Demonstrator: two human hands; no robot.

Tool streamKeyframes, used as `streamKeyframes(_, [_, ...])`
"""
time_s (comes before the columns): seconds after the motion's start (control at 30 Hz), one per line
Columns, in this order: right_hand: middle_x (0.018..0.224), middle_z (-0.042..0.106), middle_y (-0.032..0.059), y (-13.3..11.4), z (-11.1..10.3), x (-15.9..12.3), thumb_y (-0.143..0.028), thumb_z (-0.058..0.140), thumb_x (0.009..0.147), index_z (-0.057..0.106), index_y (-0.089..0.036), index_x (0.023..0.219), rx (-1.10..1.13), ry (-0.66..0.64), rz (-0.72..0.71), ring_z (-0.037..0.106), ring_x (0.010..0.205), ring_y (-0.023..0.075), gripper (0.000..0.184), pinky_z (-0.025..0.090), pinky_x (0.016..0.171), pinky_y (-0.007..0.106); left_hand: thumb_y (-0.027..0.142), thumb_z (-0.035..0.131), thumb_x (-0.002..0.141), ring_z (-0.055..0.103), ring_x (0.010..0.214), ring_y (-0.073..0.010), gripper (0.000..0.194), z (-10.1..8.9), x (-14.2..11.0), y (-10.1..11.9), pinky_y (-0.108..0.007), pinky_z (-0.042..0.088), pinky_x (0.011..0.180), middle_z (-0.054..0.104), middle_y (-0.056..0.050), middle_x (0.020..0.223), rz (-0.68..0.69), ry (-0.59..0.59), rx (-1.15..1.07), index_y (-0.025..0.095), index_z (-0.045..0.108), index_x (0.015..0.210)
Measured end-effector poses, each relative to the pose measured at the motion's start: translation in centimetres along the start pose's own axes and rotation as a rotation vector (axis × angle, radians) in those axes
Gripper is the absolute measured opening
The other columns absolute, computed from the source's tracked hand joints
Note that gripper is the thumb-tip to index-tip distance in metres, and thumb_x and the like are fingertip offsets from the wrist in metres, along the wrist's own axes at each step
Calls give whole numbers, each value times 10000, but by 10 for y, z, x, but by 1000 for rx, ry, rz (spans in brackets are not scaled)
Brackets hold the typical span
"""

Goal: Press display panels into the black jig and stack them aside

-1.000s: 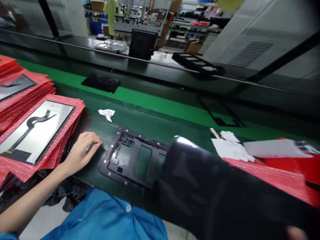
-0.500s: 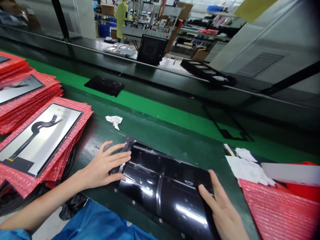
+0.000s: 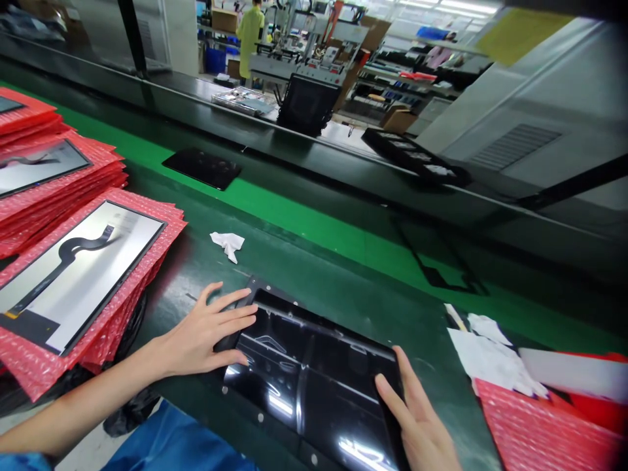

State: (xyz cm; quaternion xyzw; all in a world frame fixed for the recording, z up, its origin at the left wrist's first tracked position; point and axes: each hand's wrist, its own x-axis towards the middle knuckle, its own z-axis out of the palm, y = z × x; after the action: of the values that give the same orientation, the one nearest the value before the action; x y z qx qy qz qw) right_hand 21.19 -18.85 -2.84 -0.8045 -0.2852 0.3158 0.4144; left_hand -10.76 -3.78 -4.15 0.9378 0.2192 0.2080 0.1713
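A glossy black screen panel [image 3: 338, 379] lies over a dark flat fixture [image 3: 267, 285] with small round metal dots along its edges. My left hand [image 3: 210, 330] rests on the panel's left end, its fingers spread and fingertips touching the glass. At the right end, my right hand [image 3: 417, 412] grips the panel's edge, thumb on top and the other fingers around the side. Bright light reflections cross the glass. The underside of the panel is hidden.
Red bubble bags [image 3: 112, 320] are stacked at left, with a display panel [image 3: 88, 261] and its ribbon cable on top. A crumpled white tissue [image 3: 228, 244] and a dark panel [image 3: 203, 167] lie beyond. White wipes [image 3: 490, 360] and a red bubble bag [image 3: 534, 425] sit right.
My right hand and the right end of the panel have shifted slightly left. My left hand stays spread on the left end. The whole view has tilted a little.
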Motion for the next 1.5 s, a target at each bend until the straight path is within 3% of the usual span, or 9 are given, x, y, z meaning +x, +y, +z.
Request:
streamKeyframes(0.53, [1604,251,-83,1,4,0,-698,662,746,315,-364,1532,28,33,43,153,1493,257,922,54,1216,435,507,514,966,233,1500,-273,607,5,-1,-4,-554,8,1203,494,-108,1483,5,-65,20,229,372,1486])
streamKeyframes(0.73, [1600,267,-64,-14,8,-11,-643,670,775,339,-340,1528,47,56,63,176,1486,279,876,110,1215,450,504,523,962,253,1494,-275,597,2,1,-1,-588,53,1203,511,-110,1470,-32,-77,-22,235,392,1478])
streamKeyframes(0.9, [1591,287,-56,-26,12,-20,-647,726,716,370,-343,1515,79,100,118,222,1473,299,926,121,1216,466,422,410,1020,73,1531,-270,468,0,-4,-1,-559,177,1213,242,-89,1622,-173,-109,-60,255,446,1456])
streamKeyframes(1.0, [1597,269,-54,-27,14,-23,-643,725,726,344,-346,1527,101,106,103,179,1484,296,936,140,1214,470,364,324,1047,33,1532,-235,473,0,-7,0,-527,157,1237,216,-94,1630,-216,-166,-96,237,384,1498])
streamKeyframes(1.13, [1582,312,-38,-17,16,-26,-636,696,763,349,-346,1526,56,135,65,249,1460,324,886,178,1202,512,343,305,1050,13,1529,-247,483,1,-8,3,-552,112,1240,145,-108,1642,-179,-216,-78,233,350,1518])
streamKeyframes(1.3, [1588,302,-21,-7,18,-28,-586,643,834,316,-315,1544,16,136,-41,268,1454,312,827,244,1190,471,340,344,1041,-53,1516,-300,476,1,-6,4,-595,112,1223,21,-89,1653,-140,-244,-33,277,365,1513])
streamKeyframes(1.43, [1584,313,-32,-11,21,-29,-598,689,792,359,-338,1522,72,186,13,254,1463,286,843,171,1213,439,375,428,1017,-69,1507,-334,513,-2,-5,4,-617,117,1212,-29,-82,1651,-102,-249,-20,304,347,1519])
streamKeyframes(1.5, [1538,405,1,-12,22,-29,-606,721,752,409,-318,1499,104,208,46,337,1427,296,859,247,1196,437,421,491,987,-69,1504,-352,578,-4,-5,3,-633,112,1204,-40,-99,1648,-76,-258,-7,300,326,1528])
